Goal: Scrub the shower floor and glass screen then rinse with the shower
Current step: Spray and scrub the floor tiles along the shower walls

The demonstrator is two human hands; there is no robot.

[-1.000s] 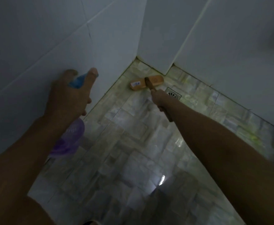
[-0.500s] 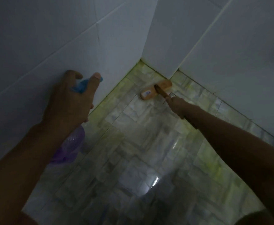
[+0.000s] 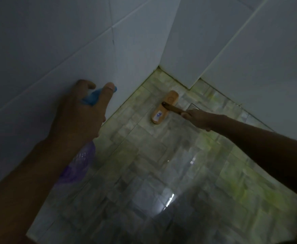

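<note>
Wet mottled floor (image 3: 144, 173); hands: left (image 3: 80, 117) gripping spray bottle (image 3: 77, 164), right (image 3: 197, 118) gripping wooden brush (image 3: 163, 110).

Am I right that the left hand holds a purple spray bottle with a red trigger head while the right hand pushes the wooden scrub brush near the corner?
Not quite: the head view shows the purple spray bottle has a blue trigger head, not red. The left hand does hold it, and the right hand pushes the wooden scrub brush near the corner.

Sticker on brush head (image 3: 164, 107), blue mark, unreadable
</note>
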